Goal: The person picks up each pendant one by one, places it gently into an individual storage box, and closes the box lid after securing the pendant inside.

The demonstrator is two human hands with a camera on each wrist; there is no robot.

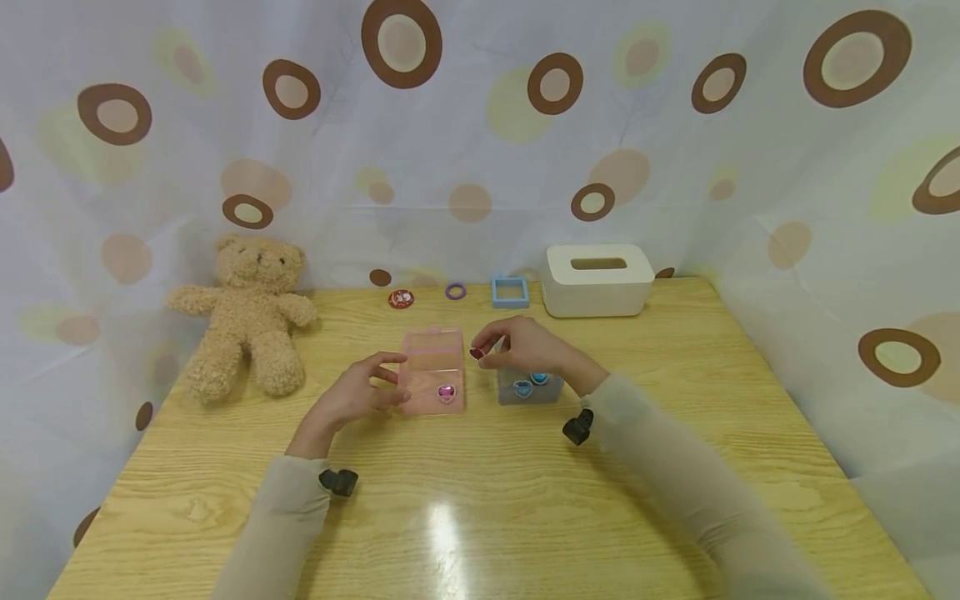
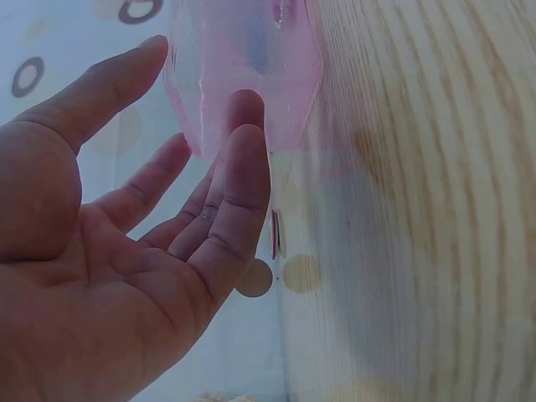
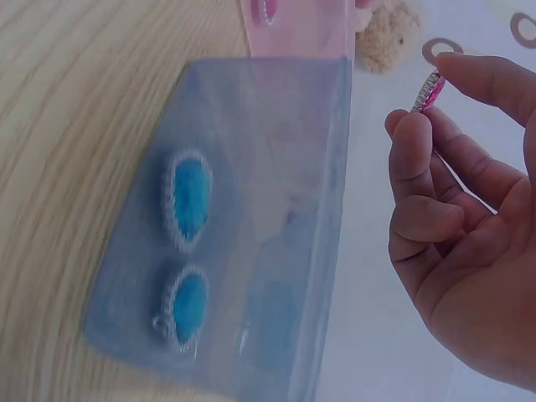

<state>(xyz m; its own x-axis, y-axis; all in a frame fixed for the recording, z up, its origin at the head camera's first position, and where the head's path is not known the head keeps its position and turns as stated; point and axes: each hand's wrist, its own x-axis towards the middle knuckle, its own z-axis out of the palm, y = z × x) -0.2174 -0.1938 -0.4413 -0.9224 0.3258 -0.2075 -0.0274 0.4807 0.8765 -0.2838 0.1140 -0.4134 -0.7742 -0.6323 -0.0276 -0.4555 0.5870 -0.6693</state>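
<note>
My right hand point(image 1: 525, 343) pinches a small deep-pink gem point(image 3: 430, 90) with a silvery beaded rim between thumb and fingertip. It is held above the table, between two translucent boxes. A pink box point(image 1: 420, 402) lies with its lid raised, and one pink heart-shaped gem point(image 1: 446, 392) is in it. Beside that box's left edge is my left hand point(image 1: 358, 390), fingers spread and loosely bent; whether they touch it I cannot tell. Under my right hand sits a blue-grey box point(image 3: 138, 276) with two blue gems point(image 3: 191, 199), partly hidden in the head view.
Along the back stand a white tissue box point(image 1: 597, 287), a blue square frame point(image 1: 510, 303), a purple ring point(image 1: 455, 291) and a red round badge point(image 1: 401, 299). A teddy bear point(image 1: 251, 321) sits at the back left, against the patterned curtain.
</note>
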